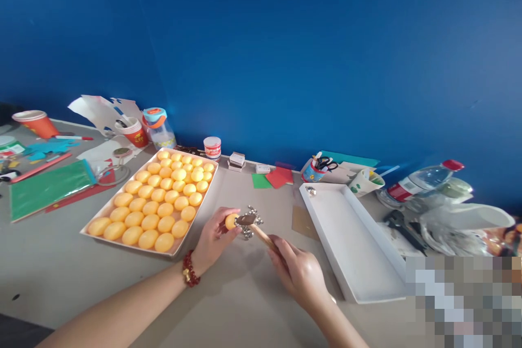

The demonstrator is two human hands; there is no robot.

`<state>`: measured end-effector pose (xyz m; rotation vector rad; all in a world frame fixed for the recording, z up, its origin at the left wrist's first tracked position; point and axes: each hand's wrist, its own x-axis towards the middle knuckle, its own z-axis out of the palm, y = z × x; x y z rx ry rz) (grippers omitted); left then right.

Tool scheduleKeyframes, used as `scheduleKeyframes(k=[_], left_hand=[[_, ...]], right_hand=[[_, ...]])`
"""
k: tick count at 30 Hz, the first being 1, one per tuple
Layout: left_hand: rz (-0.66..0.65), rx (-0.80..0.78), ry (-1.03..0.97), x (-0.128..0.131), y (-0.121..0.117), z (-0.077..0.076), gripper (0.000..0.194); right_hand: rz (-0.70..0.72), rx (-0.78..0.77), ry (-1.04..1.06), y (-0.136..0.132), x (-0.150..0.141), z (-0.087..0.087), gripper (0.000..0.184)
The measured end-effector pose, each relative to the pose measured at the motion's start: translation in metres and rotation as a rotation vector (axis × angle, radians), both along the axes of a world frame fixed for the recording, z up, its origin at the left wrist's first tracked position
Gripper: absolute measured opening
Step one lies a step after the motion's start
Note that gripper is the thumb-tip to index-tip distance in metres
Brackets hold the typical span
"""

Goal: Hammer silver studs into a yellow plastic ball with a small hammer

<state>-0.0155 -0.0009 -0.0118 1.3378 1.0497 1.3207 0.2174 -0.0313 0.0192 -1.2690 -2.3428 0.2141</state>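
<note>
My left hand (214,239) pinches a small orange ball (230,221) just above the grey table, a red bead bracelet on its wrist. My right hand (296,269) is wrapped round the wooden handle of a small hammer (255,228), whose dark head rests against the ball. A cluster of small silver studs (250,223) lies on the table right behind the hammer head. To the left stands a white tray (105,211) filled with several rows of orange balls. On the right sits a long white tray (346,239) that holds one silver piece (310,191) in its far corner.
Red paper cups (36,122), a marker, green and red paper sheets (47,187) and a glass bowl crowd the left. A white jar (212,147), coloured paper, a scissors cup (318,168), a water bottle (420,180), pliers and plastic bags line the blue wall and the right side.
</note>
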Motion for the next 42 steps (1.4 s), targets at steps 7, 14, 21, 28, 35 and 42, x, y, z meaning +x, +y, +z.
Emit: scheduleKeyframes(k=[7, 14, 21, 28, 35, 42], left_hand=[[-0.053, -0.128, -0.144, 0.0, -0.0003, -0.0002, 0.044], [-0.148, -0.182, -0.346, -0.0004, -0.002, 0.0004, 0.038], [-0.234, -0.348, -0.554, -0.0036, 0.0036, -0.004, 0.024], [-0.185, -0.31, -0.528, -0.0024, 0.0041, -0.0027, 0.03], [-0.166, -0.253, -0.5, -0.0016, 0.004, -0.0042, 0.031], [-0.186, -0.294, -0.523, -0.0018, 0.004, -0.0023, 0.025]], right_hand=[[-0.034, 0.043, 0.058, 0.0022, 0.0039, 0.0017, 0.024], [-0.026, 0.034, 0.089, 0.002, 0.0044, 0.0017, 0.024], [-0.006, -0.002, 0.095, 0.0001, 0.0053, 0.0015, 0.024], [0.036, -0.032, 0.078, -0.0026, 0.0015, 0.0025, 0.025], [0.025, -0.029, 0.072, -0.0015, 0.0008, 0.0027, 0.024], [0.017, 0.006, 0.082, 0.0002, 0.0042, 0.0037, 0.024]])
